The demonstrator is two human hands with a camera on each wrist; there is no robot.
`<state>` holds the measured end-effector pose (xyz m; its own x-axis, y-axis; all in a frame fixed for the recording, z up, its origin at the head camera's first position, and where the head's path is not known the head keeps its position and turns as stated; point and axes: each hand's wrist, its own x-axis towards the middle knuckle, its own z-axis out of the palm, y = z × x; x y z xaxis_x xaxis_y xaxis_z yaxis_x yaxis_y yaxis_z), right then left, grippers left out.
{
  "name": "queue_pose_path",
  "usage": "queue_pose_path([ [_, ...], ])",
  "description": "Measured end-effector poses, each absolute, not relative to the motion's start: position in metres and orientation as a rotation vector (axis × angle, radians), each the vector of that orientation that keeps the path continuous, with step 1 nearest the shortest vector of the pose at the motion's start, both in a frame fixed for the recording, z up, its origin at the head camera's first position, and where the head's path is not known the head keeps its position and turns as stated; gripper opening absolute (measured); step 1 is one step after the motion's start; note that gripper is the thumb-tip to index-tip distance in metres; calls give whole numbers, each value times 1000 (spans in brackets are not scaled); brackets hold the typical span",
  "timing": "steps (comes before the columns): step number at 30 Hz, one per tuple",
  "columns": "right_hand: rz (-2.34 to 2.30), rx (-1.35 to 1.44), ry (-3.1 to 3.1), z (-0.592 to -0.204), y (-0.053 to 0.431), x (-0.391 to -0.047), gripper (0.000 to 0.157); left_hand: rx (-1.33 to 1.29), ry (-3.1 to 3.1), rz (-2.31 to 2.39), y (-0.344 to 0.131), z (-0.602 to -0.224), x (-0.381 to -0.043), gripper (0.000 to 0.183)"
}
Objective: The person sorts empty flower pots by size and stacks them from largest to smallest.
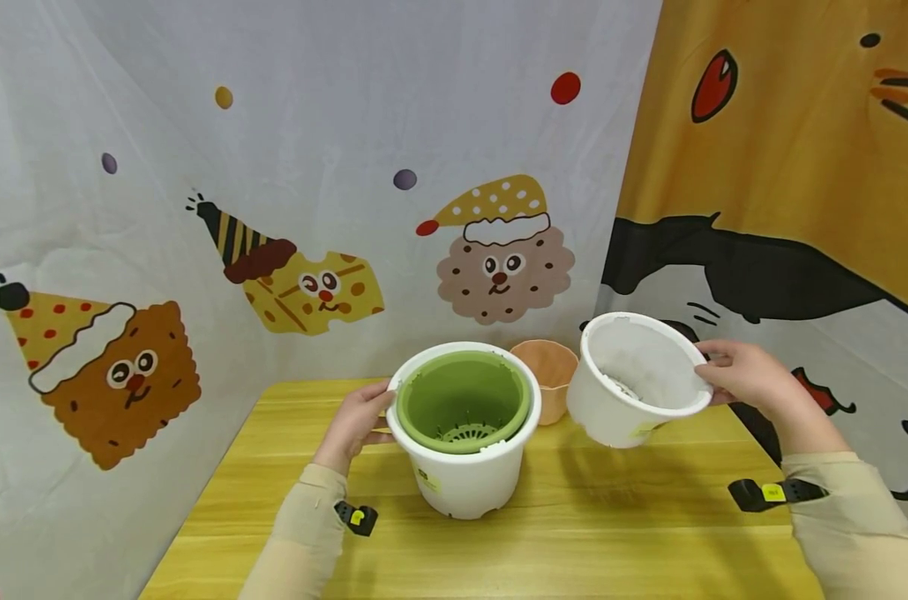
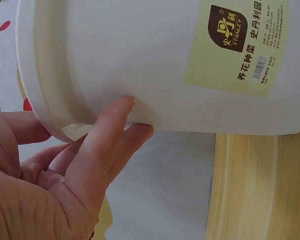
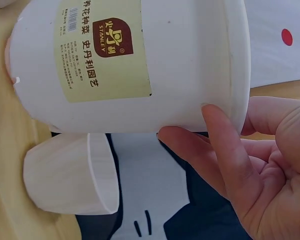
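A white plastic flower pot (image 1: 469, 487) stands upright on the table, and a green pot (image 1: 454, 396) with a slotted bottom sits nested inside it. My left hand (image 1: 356, 421) grips that white pot by its left rim, fingers against the outer wall below the lip. On the right, my right hand (image 1: 750, 379) holds a second white flower pot (image 1: 607, 408) by the rim, tilted and raised over the table. Its inside is bare of other pots, with some smudges. Both white pots carry a pale yellow label, seen closely in the wrist views.
An orange pot (image 1: 547, 362) with a wavy rim stands behind, between the two white pots. The right wrist view also has a smaller white pot (image 3: 65, 175) on the wooden table (image 1: 611, 533). Cartoon-printed cloth (image 1: 334, 125) hangs behind the table and along its sides.
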<state>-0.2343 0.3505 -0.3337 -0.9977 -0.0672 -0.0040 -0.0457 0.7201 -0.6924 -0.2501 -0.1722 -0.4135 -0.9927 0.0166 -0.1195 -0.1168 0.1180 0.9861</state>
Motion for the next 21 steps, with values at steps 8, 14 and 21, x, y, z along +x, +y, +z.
queue_pose_path([
  [8,-1160,-108,2916,-318,346,-237,55,-103,2281,2015,-172,-413,-250,42],
  [14,-1186,-144,2934,-307,341,-239,54,-98,2286,2015,-172,-414,-250,42],
  [21,-1240,-111,2920,-295,337,-243,52,-100,2285,2010,-172,-414,-250,42],
])
